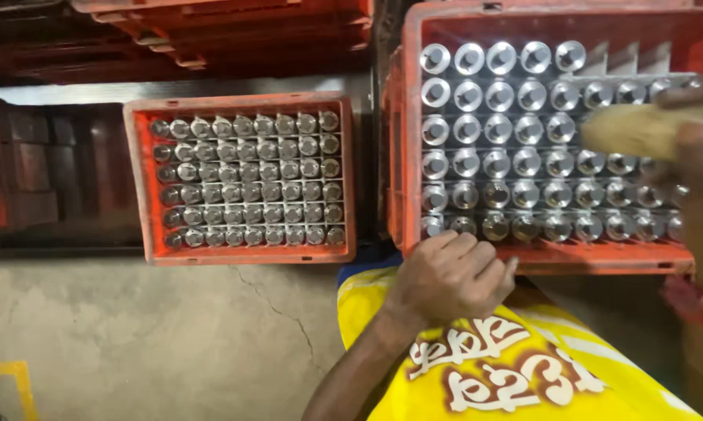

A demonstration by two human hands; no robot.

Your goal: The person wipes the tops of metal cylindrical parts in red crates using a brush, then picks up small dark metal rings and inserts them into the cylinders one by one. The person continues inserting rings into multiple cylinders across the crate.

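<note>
Floor: bare grey concrete (172, 335), cracked from below the smaller crate toward the lower middle. A yellow painted corner mark (12, 382) is seen at the lower left edge. Dark red stacked crates (234, 31) fill the top and left of the view.

Two orange-red plastic crates are noted. The smaller crate (242, 253) lies on the floor, every cell filled with upright metal cylinders (250, 179). The nearer crate (538, 257) is divided likewise; its metal cylinders (495, 129) leave three cells at the top right corner open. A narrow dark gap separates the crates.

The left hand (449, 277) is laid on the nearer crate's near rim, fingers curled over the edge, pinching nothing. The right hand (698, 156) is blurred at the right edge, closed around a tan brush-like tool (636, 129) above the cylinders.

A yellow printed garment (523, 366) is seen below.
</note>
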